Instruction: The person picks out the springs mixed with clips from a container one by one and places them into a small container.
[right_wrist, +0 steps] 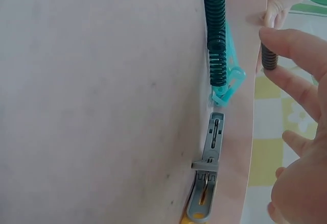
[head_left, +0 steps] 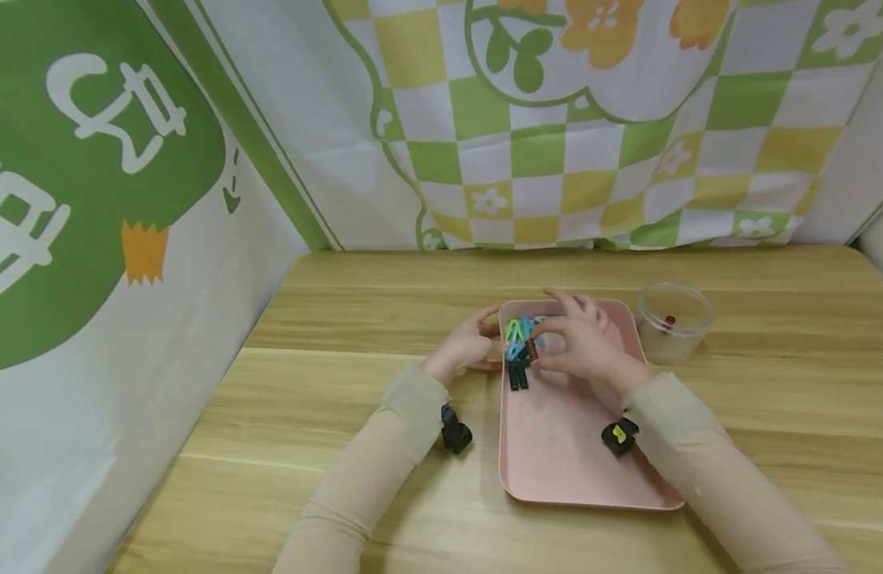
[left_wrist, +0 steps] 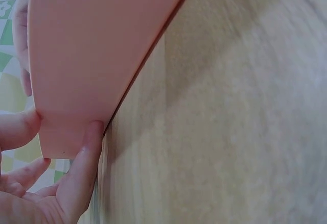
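Observation:
My left hand holds the left wall of the pink tray, near its far corner. In the left wrist view, its fingers press on the wall's outside and touch the rim. My right hand is over the tray's far part, pinching a small brown coil spring between thumb and finger. Along the tray's left side lie dark green coil springs, a turquoise clothespin and a grey clip. A bright green piece is among them in the head view.
A clear round plastic tub with a small dark red thing in it stands right of the tray. The wooden table ends at a white curtain behind. Black wrist devices show at both sleeves.

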Demonstrator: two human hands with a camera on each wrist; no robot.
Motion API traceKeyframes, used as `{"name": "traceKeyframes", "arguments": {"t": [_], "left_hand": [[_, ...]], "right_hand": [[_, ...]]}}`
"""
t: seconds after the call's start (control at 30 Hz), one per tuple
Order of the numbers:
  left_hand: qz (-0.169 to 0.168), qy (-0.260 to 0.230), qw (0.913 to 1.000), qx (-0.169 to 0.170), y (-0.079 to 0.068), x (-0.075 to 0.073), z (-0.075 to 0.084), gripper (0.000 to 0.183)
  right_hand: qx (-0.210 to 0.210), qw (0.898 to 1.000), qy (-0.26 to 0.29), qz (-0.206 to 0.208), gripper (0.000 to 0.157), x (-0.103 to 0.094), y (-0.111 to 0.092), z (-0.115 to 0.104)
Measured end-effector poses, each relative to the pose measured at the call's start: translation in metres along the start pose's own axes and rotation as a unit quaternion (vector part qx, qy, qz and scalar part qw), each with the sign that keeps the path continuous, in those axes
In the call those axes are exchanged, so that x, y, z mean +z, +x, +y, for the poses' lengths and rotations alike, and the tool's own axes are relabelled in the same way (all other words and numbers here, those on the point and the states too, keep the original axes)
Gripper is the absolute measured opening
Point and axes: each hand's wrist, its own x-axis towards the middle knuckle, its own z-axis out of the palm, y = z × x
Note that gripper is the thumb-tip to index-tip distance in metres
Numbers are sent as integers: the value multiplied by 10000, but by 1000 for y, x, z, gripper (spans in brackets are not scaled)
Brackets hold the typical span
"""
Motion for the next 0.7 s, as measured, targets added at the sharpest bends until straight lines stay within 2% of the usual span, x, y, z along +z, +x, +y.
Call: {"name": "traceKeyframes", "arguments": {"t": [0.27,0.7], "left_hand": [[43,-36,10000,-15,2,-1,1,71],[2,-44,10000,5,0,0,0,71]], "right_hand": [[22,9997,-194,-146,26,-4,2,-6],[73,9996,-203,-197,29,-12,1,-6]]}}
